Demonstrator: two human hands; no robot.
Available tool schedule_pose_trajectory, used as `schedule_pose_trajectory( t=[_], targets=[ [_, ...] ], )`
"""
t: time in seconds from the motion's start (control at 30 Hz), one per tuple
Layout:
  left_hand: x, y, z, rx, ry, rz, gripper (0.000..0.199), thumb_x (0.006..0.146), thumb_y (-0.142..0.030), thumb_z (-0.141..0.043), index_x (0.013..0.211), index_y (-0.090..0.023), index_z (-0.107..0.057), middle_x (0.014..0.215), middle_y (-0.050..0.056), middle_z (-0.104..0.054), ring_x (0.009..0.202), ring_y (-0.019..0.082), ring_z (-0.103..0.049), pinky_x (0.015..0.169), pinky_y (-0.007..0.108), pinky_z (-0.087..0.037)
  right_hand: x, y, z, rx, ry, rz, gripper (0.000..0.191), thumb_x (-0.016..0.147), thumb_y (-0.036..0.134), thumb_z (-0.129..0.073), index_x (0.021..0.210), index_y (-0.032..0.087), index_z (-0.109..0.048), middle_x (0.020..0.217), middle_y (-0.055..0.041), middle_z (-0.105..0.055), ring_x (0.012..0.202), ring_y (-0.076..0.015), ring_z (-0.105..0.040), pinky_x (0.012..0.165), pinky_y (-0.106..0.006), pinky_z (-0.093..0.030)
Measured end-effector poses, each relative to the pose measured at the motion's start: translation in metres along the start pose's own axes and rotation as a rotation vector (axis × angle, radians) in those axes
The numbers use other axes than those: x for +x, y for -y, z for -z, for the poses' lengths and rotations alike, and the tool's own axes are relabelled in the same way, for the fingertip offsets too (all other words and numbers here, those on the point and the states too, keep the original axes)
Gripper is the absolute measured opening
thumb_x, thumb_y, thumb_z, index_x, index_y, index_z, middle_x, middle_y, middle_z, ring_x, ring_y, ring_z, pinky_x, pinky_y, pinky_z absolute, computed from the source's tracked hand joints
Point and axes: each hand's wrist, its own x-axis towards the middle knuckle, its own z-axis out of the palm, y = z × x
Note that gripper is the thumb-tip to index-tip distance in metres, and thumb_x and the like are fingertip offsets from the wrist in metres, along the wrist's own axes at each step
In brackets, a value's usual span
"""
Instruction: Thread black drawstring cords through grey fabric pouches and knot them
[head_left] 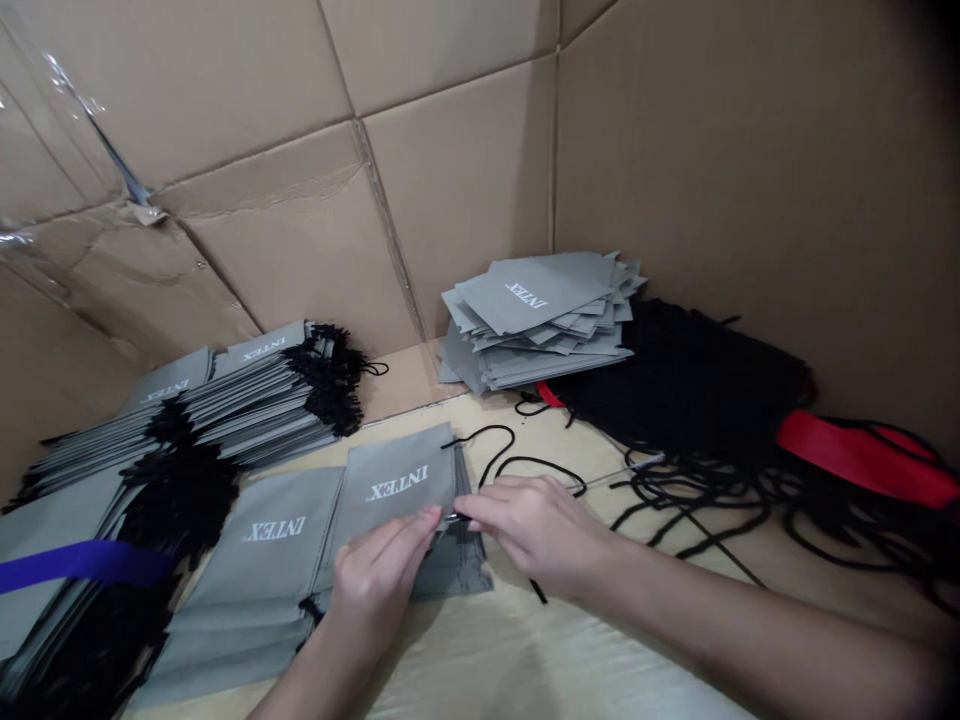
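Note:
A grey fabric pouch (397, 475) printed INTEX lies on top of a small stack. My left hand (382, 570) pinches its right edge between thumb and fingertips. Close beside it, my right hand (536, 525) is closed in a pinch at the same edge, on what looks like a black cord. A small shiny piece shows between the two hands; its kind is too small to tell. The black cord (495, 435) comes out at the pouch's far corner and loops behind my right hand. More grey pouches (262, 570) with black cord lie left of the stack.
Grey pouches with black cords stand in piles (255, 400) at the left, one bundle under a purple band (82, 565). Loose pouches (547, 290) are heaped at the back. Right of them lies a black cord bundle (697, 385) with a red tie (862, 455). Cardboard walls (450, 180) enclose the table.

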Motion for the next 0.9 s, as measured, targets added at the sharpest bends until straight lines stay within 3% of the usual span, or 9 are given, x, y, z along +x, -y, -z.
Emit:
schedule_pose_trajectory(
  t=[0.37,0.63,0.77,0.9],
  targets=[
    [-0.001,-0.001,0.001,0.039,0.020,-0.018,0.014,0.088,-0.014,-0.054,0.093,-0.013,-0.066,0.078,0.002,-0.074,0.066,0.008,-0.068,0.064,0.014,-0.051,-0.001,0.002,0.001,-0.020,0.023,-0.026,0.017,0.087,0.016,-0.044,0.092,0.021,-0.059,0.078,0.0003,-0.068,0.067,-0.0148,-0.060,0.057,-0.025,-0.035],
    [-0.006,-0.005,0.003,0.082,0.166,-0.095,0.023,0.090,-0.014,-0.048,0.109,-0.014,-0.060,0.085,0.006,-0.072,0.070,0.012,-0.066,0.067,0.020,-0.051,-0.003,0.010,-0.004,-0.043,0.073,-0.084,0.019,0.090,0.022,-0.041,0.080,0.019,-0.057,0.070,-0.0016,-0.064,0.059,-0.0151,-0.057,0.052,-0.026,-0.029],
    [-0.001,-0.004,0.001,0.062,0.200,-0.003,0.018,0.090,-0.017,-0.048,0.098,-0.016,-0.064,0.072,0.003,-0.070,0.059,0.011,-0.065,0.058,0.018,-0.049,-0.002,0.009,0.006,-0.024,0.033,-0.156,0.020,0.090,0.029,-0.044,0.083,0.019,-0.059,0.072,-0.0030,-0.065,0.063,-0.0163,-0.059,0.054,-0.025,-0.029],
    [0.005,0.004,0.001,-0.124,0.190,0.208,0.017,0.089,-0.018,-0.050,0.091,-0.015,-0.067,0.076,0.004,-0.072,0.066,0.012,-0.067,0.064,0.018,-0.050,0.000,0.001,0.017,-0.099,0.014,-0.204,0.016,0.089,0.026,-0.046,0.082,0.020,-0.059,0.070,-0.0017,-0.065,0.062,-0.0154,-0.058,0.053,-0.025,-0.025]
  ],
)
